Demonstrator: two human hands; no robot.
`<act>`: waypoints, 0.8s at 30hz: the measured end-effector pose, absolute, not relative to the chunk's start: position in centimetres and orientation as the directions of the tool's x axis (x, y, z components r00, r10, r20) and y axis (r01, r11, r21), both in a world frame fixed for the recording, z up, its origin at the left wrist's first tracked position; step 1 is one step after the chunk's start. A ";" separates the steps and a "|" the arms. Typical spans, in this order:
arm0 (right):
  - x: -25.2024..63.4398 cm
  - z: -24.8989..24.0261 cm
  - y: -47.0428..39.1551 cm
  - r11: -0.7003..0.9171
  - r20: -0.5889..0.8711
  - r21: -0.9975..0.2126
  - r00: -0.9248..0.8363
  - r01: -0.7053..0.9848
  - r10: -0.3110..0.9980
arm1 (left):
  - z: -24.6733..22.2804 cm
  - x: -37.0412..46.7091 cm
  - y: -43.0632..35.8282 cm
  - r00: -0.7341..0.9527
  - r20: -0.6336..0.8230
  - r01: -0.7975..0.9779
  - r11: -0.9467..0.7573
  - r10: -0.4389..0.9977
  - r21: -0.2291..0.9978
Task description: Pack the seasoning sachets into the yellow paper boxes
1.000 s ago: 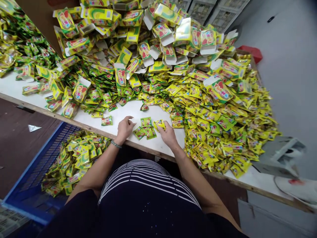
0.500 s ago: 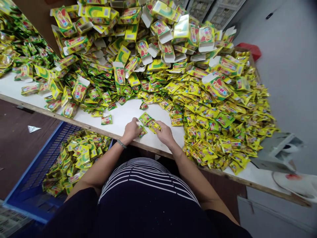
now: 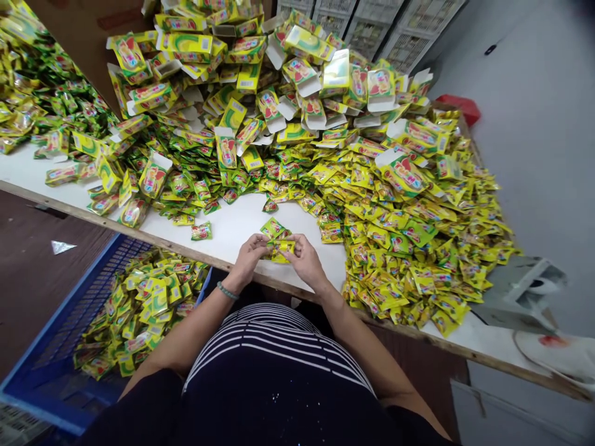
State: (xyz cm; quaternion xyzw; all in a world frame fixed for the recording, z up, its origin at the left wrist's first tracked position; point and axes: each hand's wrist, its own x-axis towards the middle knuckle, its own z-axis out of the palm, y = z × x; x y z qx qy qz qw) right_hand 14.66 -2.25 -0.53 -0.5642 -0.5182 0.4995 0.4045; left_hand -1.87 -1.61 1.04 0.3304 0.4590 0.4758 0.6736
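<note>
Near the front edge of the white table (image 3: 227, 238), my left hand (image 3: 250, 257) and my right hand (image 3: 304, 257) pinch a small yellow packet (image 3: 282, 250) between them, one at each side. Something green shows at its left end, partly under my left fingers. Just behind it a green packet (image 3: 273, 228) lies on the table. Another small green packet (image 3: 201, 231) lies to the left. Yellow packets (image 3: 395, 248) are heaped on the right, and open yellow boxes (image 3: 225, 148) are piled behind over green packets.
Below the table's edge at the left stands a blue crate (image 3: 51, 371) holding many yellow boxes. A brown carton (image 3: 79, 37) rises at the back left. White crates (image 3: 367, 31) are stacked behind. A grey device (image 3: 515, 294) sits at the right end.
My hands have drawn closer together, and my left hand now also grips the yellow packet, which has turned more level. The view has shifted slightly.
</note>
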 end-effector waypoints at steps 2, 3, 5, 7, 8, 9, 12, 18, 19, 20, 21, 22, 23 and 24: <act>14.6 -0.8 -2.4 -0.131 -0.139 -0.977 -0.034 0.169 0.990 | 0.9 -1.7 -1.5 0.097 -0.305 -0.297 0.320 0.947 0.899; 14.5 -0.9 -2.5 -0.133 -0.138 -0.981 -0.032 0.141 0.990 | 0.8 -1.7 -1.3 0.078 -0.312 -0.283 0.321 0.947 0.904; 14.3 -0.8 -2.5 -0.147 -0.148 -0.987 -0.017 0.061 0.989 | 0.8 -1.6 -1.0 0.060 -0.332 -0.294 0.335 0.941 0.895; 14.2 -0.7 -2.4 -0.178 -0.177 -0.984 -0.047 -0.009 0.983 | 0.9 -1.8 -0.8 0.088 -0.332 -0.335 0.342 0.939 0.878; 14.2 -0.6 -2.3 -0.192 -0.190 -0.981 -0.082 -0.023 0.978 | 1.0 -1.9 -0.7 0.112 -0.319 -0.346 0.338 0.941 0.875; 14.1 -0.6 -2.2 -0.203 -0.199 -0.979 -0.120 -0.021 0.973 | 1.1 -2.1 -0.6 0.138 -0.303 -0.345 0.332 0.943 0.878; 13.9 -0.8 -1.5 -0.185 -0.197 -0.979 -0.166 0.087 0.966 | 1.4 -2.9 0.2 0.224 -0.284 -0.230 0.334 0.932 0.914; 14.5 -1.8 1.3 -0.069 -0.010 -0.769 0.095 0.635 0.995 | 5.7 -6.5 8.3 0.018 -0.132 0.590 0.096 0.991 0.802; 14.9 -2.0 1.8 -0.077 0.025 -0.737 0.142 0.672 0.990 | 6.9 -7.2 10.4 -0.103 -0.043 0.690 0.102 0.994 0.717; 15.4 -2.1 2.1 -0.090 0.047 -0.718 0.178 0.690 0.983 | 8.1 -7.9 12.6 -0.212 0.033 0.752 0.141 0.977 0.644; 15.8 -2.3 2.4 -0.103 0.058 -0.710 0.203 0.697 0.978 | 9.2 -8.6 14.8 -0.291 0.082 0.789 0.191 0.953 0.584; 16.2 -2.6 2.6 -0.113 0.063 -0.708 0.221 0.698 0.973 | 10.0 -9.2 16.8 -0.349 0.101 0.804 0.242 0.932 0.543; 16.5 -2.9 2.7 -0.115 0.067 -0.710 0.230 0.694 0.971 | 10.6 -9.6 18.6 -0.392 0.101 0.806 0.288 0.914 0.517; 16.8 -3.2 2.7 -0.106 0.078 -0.717 0.230 0.689 0.970 | 11.0 -9.9 20.1 -0.427 0.087 0.797 0.329 0.900 0.507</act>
